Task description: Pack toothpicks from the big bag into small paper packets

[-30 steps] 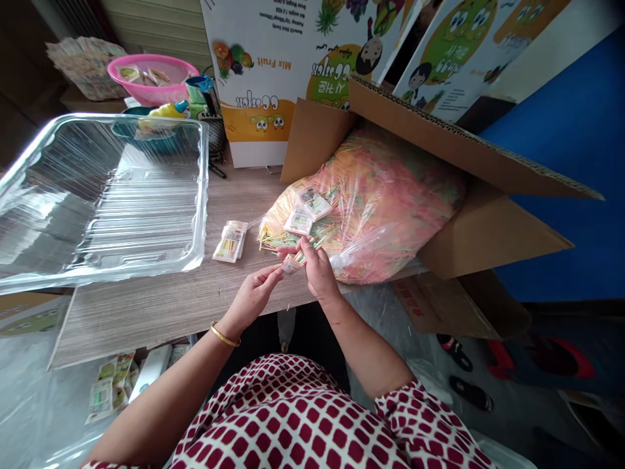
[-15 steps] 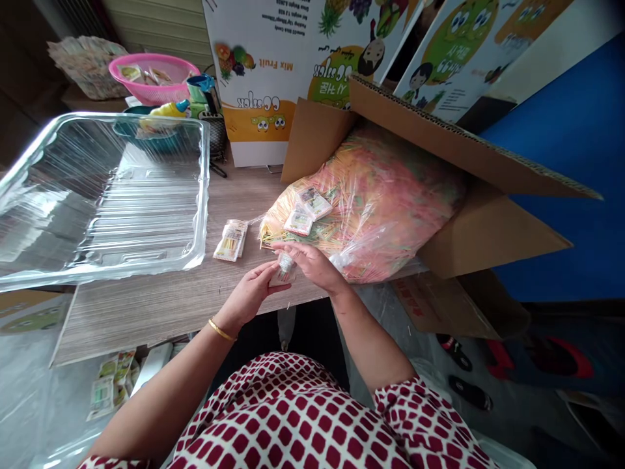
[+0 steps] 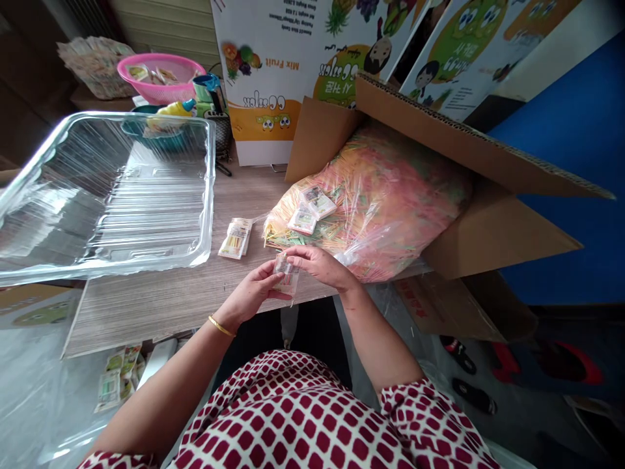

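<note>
Small clear packet (image 3: 286, 275) pinched upright above the desk (image 3: 146, 312)

Left hand (image 3: 251, 293), a gold bangle (image 3: 221, 326) at the wrist, half closed, with fingers pressed against the packet's left side. Right hand (image 3: 319, 266) arched over from the other side, closed around the packet, with curved fingers (image 3: 305, 253) reaching its top edge. Packet touching both hands, between them, just over the desk's front edge. Inside it, thin coloured sticks (image 3: 288, 279), too small to count.

Just left of the hands, a small stack of sealed stick packets (image 3: 235, 238) lying flat on the desk, and farther left, a large clear plastic tray (image 3: 107, 260). To the right, a bulging plastic bag of pink, yellow and green sticks (image 3: 385, 202) inside an open cardboard box (image 3: 488, 146), with two more packets (image 3: 312, 212) lying on the bag. Bag's near corner just beside the right hand, not touching it.
</note>
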Demonstrator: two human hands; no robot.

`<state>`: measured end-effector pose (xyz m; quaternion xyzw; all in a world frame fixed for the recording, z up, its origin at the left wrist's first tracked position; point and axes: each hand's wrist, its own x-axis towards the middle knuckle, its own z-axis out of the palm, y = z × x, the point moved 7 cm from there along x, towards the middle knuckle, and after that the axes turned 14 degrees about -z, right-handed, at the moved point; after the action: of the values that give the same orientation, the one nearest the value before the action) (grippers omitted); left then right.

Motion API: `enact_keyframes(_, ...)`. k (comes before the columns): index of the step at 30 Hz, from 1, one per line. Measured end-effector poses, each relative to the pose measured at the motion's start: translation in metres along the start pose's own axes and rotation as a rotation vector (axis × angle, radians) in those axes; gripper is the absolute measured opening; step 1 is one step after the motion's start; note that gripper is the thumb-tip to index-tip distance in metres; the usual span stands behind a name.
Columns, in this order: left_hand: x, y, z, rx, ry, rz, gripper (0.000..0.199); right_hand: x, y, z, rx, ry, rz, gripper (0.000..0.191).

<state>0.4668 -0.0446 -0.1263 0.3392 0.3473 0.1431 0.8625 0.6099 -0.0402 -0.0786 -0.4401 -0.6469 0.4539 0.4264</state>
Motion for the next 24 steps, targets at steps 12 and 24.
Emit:
enact_keyframes(12, -0.006, 0.007, 0.001, -0.047, -0.124, 0.111, 0.029, -0.003, -0.017, 0.014, 0.048, -0.048, -0.089, 0.047)
enact_keyframes(24, -0.003, 0.01, -0.016, 0.125, 0.054, 0.204, 0.039, 0.006, -0.006, 0.019, -0.162, -0.02, -0.083, 0.027)
